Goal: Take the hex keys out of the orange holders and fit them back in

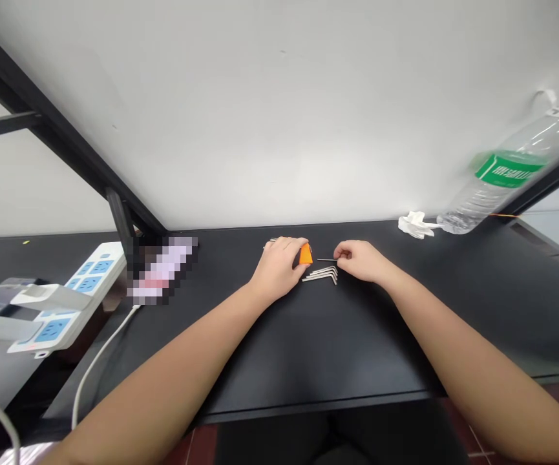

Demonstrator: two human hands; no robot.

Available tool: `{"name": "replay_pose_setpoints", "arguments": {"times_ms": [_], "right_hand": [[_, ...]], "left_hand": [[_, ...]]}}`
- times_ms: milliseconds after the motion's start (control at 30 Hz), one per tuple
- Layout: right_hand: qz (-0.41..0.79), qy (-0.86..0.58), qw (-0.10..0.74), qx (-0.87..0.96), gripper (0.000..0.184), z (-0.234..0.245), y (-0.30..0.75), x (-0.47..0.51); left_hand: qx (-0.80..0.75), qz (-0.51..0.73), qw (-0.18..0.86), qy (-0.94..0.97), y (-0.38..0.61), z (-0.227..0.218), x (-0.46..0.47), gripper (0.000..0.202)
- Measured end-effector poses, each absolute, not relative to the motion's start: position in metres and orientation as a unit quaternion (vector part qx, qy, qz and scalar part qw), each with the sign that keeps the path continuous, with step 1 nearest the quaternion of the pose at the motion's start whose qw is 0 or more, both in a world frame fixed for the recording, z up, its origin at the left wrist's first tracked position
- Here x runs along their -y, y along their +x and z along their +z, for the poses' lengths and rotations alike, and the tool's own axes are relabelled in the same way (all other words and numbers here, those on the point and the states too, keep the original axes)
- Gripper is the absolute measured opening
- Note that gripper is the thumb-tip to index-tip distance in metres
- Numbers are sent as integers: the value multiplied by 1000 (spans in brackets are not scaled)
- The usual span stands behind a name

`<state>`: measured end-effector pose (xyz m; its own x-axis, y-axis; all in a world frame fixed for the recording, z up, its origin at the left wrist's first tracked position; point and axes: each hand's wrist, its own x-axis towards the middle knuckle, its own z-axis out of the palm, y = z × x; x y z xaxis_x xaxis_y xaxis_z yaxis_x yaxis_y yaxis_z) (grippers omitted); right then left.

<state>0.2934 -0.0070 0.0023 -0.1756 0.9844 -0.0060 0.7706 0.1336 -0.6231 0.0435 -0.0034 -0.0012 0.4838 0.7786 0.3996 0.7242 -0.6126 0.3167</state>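
My left hand [279, 261] grips a small orange holder [305, 254] on the black table [308, 342]. My right hand [359, 259] pinches a thin metal hex key [326, 259], its tip pointing at the orange holder. Between the two hands, a little nearer to me, several L-shaped hex keys [322, 274] lie side by side on the table. A further metal piece pokes out to the left behind my left hand.
A white power strip with blue sockets [73, 294] and its cord [99, 355] lie at the left. A clear plastic bottle with a green label [506, 171] leans at the back right, next to a crumpled white tissue [415, 224]. A white wall rises behind the table.
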Motion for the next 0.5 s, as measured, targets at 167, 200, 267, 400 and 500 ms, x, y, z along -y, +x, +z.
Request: {"name": "replay_pose_setpoints", "arguments": {"times_ms": [167, 200, 267, 400, 500], "right_hand": [[223, -530, 268, 773, 21, 3, 283, 15], [236, -519, 298, 765, 21, 4, 278, 17], [311, -497, 350, 731, 19, 5, 270, 22], [453, -463, 409, 643, 16, 4, 257, 26], [465, -456, 435, 622, 18, 2, 254, 26]], "left_hand": [[-407, 270, 46, 871, 45, 0, 6, 43], [-396, 270, 43, 877, 46, 1, 7, 42], [-381, 265, 42, 885, 47, 2, 9, 37], [-382, 258, 28, 887, 50, 5, 13, 31], [-379, 258, 20, 888, 50, 5, 14, 30]]}}
